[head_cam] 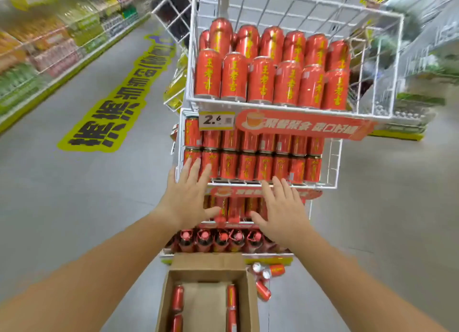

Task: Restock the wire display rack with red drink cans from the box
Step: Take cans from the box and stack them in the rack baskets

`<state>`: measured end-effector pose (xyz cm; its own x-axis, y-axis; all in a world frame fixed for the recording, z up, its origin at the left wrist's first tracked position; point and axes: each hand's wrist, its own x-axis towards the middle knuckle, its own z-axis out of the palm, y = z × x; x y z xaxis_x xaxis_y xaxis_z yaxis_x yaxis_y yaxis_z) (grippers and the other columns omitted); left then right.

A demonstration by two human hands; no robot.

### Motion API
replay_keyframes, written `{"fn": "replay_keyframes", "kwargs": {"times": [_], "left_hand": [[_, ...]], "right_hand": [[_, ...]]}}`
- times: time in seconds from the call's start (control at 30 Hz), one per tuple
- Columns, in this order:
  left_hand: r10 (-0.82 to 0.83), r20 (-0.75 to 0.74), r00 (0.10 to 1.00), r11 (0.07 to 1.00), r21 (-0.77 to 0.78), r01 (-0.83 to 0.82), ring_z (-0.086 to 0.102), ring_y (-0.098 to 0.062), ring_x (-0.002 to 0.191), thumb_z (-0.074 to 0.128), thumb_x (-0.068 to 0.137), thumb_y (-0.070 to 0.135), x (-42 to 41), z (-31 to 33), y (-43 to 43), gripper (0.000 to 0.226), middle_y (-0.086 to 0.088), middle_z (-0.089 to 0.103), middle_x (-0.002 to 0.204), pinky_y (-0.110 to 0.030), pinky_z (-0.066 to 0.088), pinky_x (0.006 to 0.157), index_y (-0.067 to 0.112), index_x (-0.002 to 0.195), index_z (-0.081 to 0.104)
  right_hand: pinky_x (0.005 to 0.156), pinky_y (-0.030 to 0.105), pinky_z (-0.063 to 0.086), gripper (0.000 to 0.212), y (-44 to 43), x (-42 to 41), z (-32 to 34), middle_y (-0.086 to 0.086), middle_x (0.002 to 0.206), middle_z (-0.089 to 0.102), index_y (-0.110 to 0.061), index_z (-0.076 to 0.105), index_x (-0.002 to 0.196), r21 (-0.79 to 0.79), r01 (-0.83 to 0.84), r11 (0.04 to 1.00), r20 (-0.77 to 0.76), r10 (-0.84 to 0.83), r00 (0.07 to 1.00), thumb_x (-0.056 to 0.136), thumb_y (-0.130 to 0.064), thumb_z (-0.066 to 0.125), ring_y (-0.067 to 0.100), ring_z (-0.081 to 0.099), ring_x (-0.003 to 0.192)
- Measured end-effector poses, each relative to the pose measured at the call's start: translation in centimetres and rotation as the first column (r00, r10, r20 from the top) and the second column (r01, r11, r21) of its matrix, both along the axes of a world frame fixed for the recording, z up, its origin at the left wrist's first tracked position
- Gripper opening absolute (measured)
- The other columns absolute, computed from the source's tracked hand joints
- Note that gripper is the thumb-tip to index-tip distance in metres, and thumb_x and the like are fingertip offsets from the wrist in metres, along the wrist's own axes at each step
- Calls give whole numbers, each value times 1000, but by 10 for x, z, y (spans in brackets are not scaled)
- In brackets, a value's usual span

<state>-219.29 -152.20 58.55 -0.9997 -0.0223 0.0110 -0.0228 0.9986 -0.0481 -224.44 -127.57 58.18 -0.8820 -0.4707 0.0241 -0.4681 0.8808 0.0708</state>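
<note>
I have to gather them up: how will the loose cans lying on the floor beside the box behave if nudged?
The cans lie on their sides on smooth floor, so they would likely roll. Their glossy round walls may slip in a loose grip.

left arm (99, 264): bare, stretched forward from the bottom left corner toward the middle.
left hand (188, 197): back facing up, flat, holding nothing.
left fingers (192, 170): straight, a little spread, pointing forward.
left thumb (211, 211): sticking out to the right.
right arm (360, 282): bare, stretched forward from the bottom right corner.
right hand (283, 215): back facing up, flat, holding nothing, a bit lower than the left hand.
right fingers (285, 190): straight, spread, pointing forward.
right thumb (258, 220): sticking out to the left.
both hands: side by side, near, not touching.
</note>
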Motion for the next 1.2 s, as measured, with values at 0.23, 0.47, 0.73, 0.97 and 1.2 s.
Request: {"fn": "replay_keyframes", "kwargs": {"times": [0.23, 0.47, 0.73, 0.97, 1.2], "left_hand": [[31, 88, 996, 997, 73, -37, 41, -42, 141, 33, 73, 76, 37, -146, 3, 107, -23, 42, 154, -64, 34, 109, 4, 151, 40], [33, 273, 961, 990, 120, -68, 49, -42, 134, 42, 73, 70, 82, -331, 31, 100, -26, 50, 146, -62, 40, 106, 0, 144, 50], [115, 481, 869, 987, 41, -153, 37, -36, 144, 44, 81, 76, 128, -533, 40, 103, -17, 36, 159, -55, 32, 115, 9, 157, 28], [181, 606, 775, 957, 74, -281, 16, -31, 153, 42, 92, 71, 124, -670, 25, 97, -12, 12, 167, -47, 20, 123, 16, 160, -1], [281, 778, 562, 817, 113, -565, 16, -36, 151, 57, 98, 45, 107, -781, 17, 94, -19, 8, 166, -47, 26, 121, 6, 159, -3]], "right_hand": [[118, 53, 26, 87, -3, 30, -157, 22, 159, 32, -8, 34, 154, 32, -73, 997, 194, 65, 979, 86, -61, 41, 40, 28, 147], [122, 54, 18, 88, 12, 59, -331, 23, 163, 20, -8, 24, 157, 114, -152, 982, 416, 91, 905, 89, -64, 21, 39, 16, 151], [124, 53, 12, 84, 30, 83, -524, 14, 166, 14, -14, 10, 160, 109, -102, 989, 560, 24, 828, 95, -63, 28, 34, 10, 153], [123, 43, 10, 85, 36, 84, -671, 6, 167, 7, -21, -3, 159, 130, 63, 989, 668, -134, 732, 97, -61, 37, 28, 7, 154], [122, 43, 16, 87, 30, 85, -774, 11, 167, 0, -17, -9, 159, 212, 115, 970, 760, -238, 605, 99, -58, 40, 29, 4, 153]]}}
